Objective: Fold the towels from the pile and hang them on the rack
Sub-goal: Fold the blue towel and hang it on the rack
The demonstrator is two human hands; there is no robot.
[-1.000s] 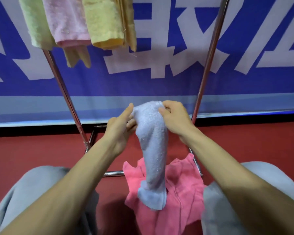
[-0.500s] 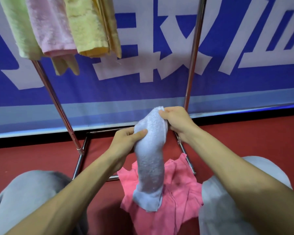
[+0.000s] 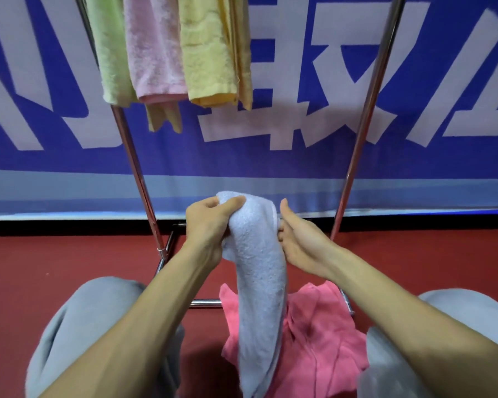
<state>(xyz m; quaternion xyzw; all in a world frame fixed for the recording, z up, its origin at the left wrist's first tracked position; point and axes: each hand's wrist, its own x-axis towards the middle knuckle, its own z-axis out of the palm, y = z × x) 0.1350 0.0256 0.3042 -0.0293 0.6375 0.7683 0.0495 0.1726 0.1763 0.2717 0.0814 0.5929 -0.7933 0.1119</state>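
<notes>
— Three towels hang on the rack (image 3: pixel 362 124): a green towel (image 3: pixel 110 53), a pale pink towel (image 3: pixel 153 53) and a yellow towel (image 3: pixel 210 53), all crowded by its left upright. Where is the next one?

— The lavender towel (image 3: pixel 259 282) is held up in front of the rack's base, bunched into a rope. The left hand (image 3: pixel 207 225) grips its top, thumb curled over the cloth. The right hand (image 3: pixel 302 245) is at its right edge with the thumb lifted clear; whether its fingers pinch anything I cannot tell.

— So one hand may be carrying it all. What worries you?

— No corner is found yet, I'd judge. Folded from a bunch like that, it would come out crooked and hang lopsided. Its lower end also drops over the coral towel (image 3: pixel 322 346) lying across the base's near right corner; whether they touch is unclear. If terry catches terry, lifting could drag that one along.

— And the rack?

— Nothing hangs by the right upright in view, so room seems to be there. Squeezed in at the left, it could nudge a neighbour off.
</notes>
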